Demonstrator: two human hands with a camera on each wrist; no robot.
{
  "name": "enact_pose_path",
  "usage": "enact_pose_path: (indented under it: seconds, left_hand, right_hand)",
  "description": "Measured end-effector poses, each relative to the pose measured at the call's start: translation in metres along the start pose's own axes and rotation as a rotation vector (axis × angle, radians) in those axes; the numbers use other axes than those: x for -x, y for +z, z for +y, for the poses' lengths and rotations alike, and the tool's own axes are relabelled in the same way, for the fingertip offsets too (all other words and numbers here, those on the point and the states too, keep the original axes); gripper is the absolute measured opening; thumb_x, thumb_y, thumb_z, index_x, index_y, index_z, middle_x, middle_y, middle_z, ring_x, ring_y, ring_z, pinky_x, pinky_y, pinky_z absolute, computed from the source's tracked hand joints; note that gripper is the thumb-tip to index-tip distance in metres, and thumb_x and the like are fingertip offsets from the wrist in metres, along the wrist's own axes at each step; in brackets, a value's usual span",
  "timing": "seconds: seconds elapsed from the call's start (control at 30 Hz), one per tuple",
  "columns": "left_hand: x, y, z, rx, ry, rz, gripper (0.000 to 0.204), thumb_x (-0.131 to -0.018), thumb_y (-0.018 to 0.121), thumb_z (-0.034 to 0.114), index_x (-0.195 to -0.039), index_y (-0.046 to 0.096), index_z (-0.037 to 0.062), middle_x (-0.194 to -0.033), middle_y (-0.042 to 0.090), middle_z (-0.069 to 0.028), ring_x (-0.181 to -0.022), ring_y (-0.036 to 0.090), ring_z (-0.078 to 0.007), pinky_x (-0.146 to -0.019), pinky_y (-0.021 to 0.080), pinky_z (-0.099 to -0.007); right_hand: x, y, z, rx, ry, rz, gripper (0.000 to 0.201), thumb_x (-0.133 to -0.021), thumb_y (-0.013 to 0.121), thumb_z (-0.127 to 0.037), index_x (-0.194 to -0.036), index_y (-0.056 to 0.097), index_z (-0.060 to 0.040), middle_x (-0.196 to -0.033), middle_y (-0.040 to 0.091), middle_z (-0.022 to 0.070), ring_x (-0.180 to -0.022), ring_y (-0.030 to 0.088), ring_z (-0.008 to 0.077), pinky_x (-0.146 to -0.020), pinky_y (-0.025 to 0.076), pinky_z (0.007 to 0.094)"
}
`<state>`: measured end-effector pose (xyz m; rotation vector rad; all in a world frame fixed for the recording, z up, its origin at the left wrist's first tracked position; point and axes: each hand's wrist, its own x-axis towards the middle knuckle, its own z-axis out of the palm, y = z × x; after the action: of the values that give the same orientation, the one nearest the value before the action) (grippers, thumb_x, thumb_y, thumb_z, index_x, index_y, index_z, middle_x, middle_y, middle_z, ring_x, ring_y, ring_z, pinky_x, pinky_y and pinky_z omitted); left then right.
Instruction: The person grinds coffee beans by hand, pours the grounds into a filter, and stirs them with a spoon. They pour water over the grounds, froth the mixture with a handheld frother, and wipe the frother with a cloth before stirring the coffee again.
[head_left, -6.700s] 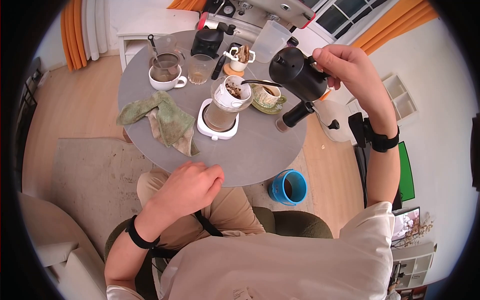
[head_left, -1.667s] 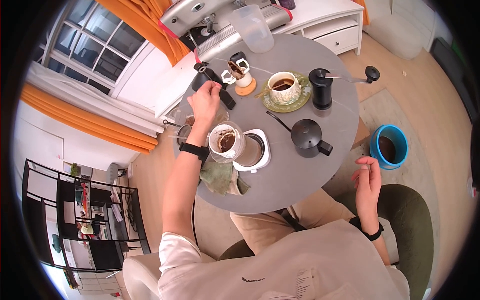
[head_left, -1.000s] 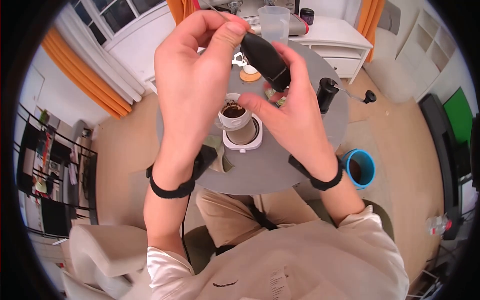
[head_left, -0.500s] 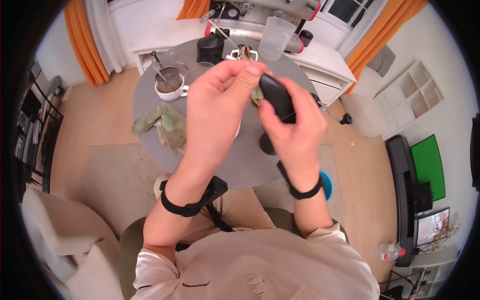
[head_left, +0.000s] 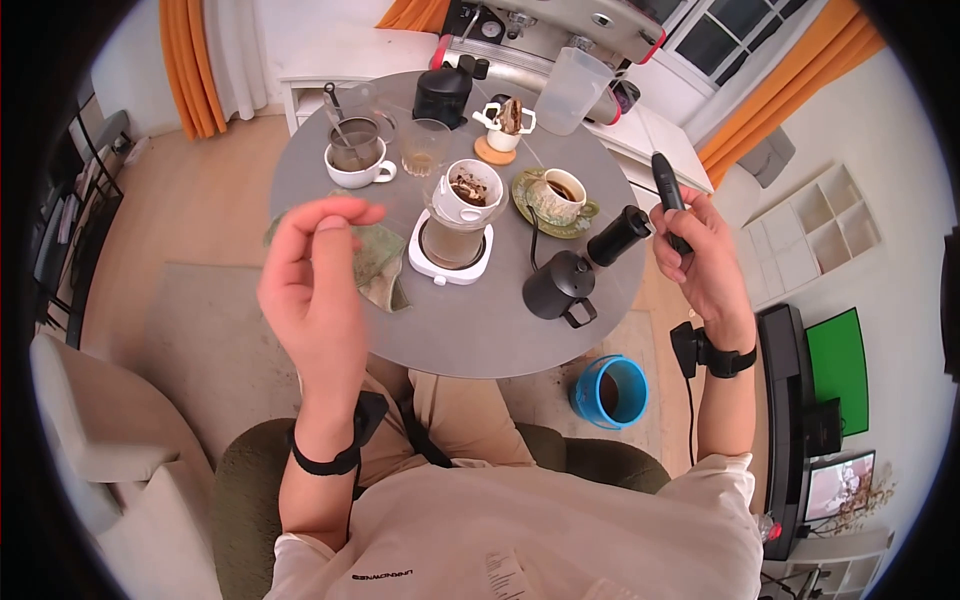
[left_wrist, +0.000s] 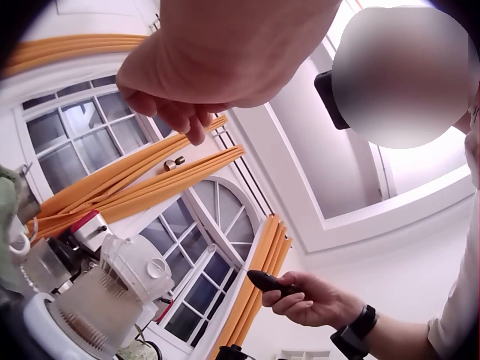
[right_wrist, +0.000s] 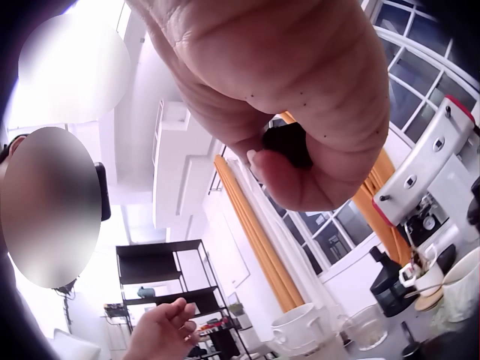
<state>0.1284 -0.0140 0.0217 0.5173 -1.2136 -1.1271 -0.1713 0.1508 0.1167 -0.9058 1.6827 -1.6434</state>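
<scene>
My right hand (head_left: 705, 260) is raised beyond the table's right edge, gripping the black handle of a handheld milk frother (head_left: 667, 190). In the left wrist view the frother (left_wrist: 266, 283) points outward from the fist, a thin shaft at its tip. My left hand (head_left: 315, 280) hovers in front of the table's left side, fingers loosely bent and holding nothing. Behind it lies a green cloth (head_left: 375, 265), partly hidden. A white dripper (head_left: 468, 208) with dark coffee grounds sits on a glass carafe (head_left: 450, 245), on a white base (head_left: 440, 272). The black gooseneck kettle (head_left: 555, 290) stands to its right.
A hand grinder (head_left: 618, 235) stands near the round grey table's (head_left: 480, 340) right edge. Behind are a coffee cup (head_left: 556, 200) on a green saucer, a cup with strainer (head_left: 350, 170), a glass (head_left: 424, 150) and a clear pitcher (head_left: 573, 90). A blue bucket (head_left: 612, 392) is on the floor.
Earlier my right hand set down the kettle and my left reached to the table's back. Both hands then held the frother up; now they are apart, the right keeping it.
</scene>
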Motion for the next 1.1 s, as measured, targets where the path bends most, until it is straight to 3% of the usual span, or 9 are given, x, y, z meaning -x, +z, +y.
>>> enact_pose_path:
  seconds: [0.13,0.43,0.53,0.77,0.87,1.1]
  left_hand:
    - [0.003,-0.004,-0.006,-0.017,-0.069,0.014,0.019,-0.108,0.055,0.01,-0.11,0.071,0.0,-0.104,0.077,-0.0078,-0.09,0.058,-0.0084,-0.087,0.048,-0.0261]
    - [0.019,0.005,-0.005,-0.011,-0.11,-0.1,0.017,-0.107,0.057,0.008,-0.11,0.072,0.0008,-0.099,0.076,-0.0033,-0.085,0.054,-0.0039,-0.081,0.044,-0.0226]
    - [0.017,0.005,-0.004,-0.06,-0.087,-0.11,0.017,-0.107,0.057,0.008,-0.109,0.072,-0.0001,-0.098,0.076,-0.0036,-0.086,0.056,-0.0051,-0.082,0.045,-0.0233]
    - [-0.01,0.027,0.02,-0.087,0.17,-0.109,0.016,-0.107,0.058,0.006,-0.11,0.072,-0.0014,-0.101,0.077,-0.007,-0.092,0.065,-0.0084,-0.085,0.047,-0.0245]
    - [-0.007,0.022,0.016,-0.109,0.13,-0.108,0.019,-0.109,0.055,0.008,-0.112,0.071,-0.0012,-0.103,0.077,-0.008,-0.096,0.065,-0.0093,-0.088,0.048,-0.0245]
    - [0.003,0.014,-0.008,-0.12,-0.021,-0.135,0.018,-0.108,0.055,0.007,-0.111,0.072,0.0,-0.103,0.077,-0.0059,-0.093,0.06,-0.0075,-0.088,0.047,-0.0248]
  right_hand:
    - [-0.004,-0.01,-0.011,0.125,-0.031,0.014,0.032,-0.095,0.068,-0.006,-0.124,0.058,0.001,-0.091,0.067,0.0066,-0.059,0.054,0.0073,-0.047,0.036,0.0237]
    - [-0.021,-0.021,-0.014,0.056,-0.221,0.076,0.032,-0.097,0.072,-0.011,-0.126,0.066,0.0005,-0.084,0.067,0.0034,-0.062,0.06,0.0081,-0.053,0.045,0.0224]
    - [-0.023,-0.023,-0.022,0.113,-0.229,0.047,0.036,-0.099,0.069,-0.016,-0.13,0.065,0.002,-0.083,0.06,-0.0002,-0.07,0.059,0.0094,-0.058,0.046,0.024]
    - [-0.03,-0.007,-0.053,0.122,-0.36,-0.028,0.044,-0.098,0.073,-0.019,-0.132,0.065,0.0073,-0.09,0.068,0.0072,-0.078,0.062,0.0106,-0.07,0.05,0.0239]
    - [-0.027,-0.006,-0.061,0.083,-0.355,-0.068,0.035,-0.098,0.074,-0.016,-0.125,0.069,0.0063,-0.091,0.072,0.0081,-0.079,0.067,0.0121,-0.072,0.055,0.0257]
    - [-0.038,0.001,-0.052,-0.054,-0.426,-0.111,0.039,-0.103,0.072,-0.022,-0.13,0.067,0.0062,-0.101,0.073,0.0078,-0.089,0.068,0.0141,-0.08,0.056,0.027]
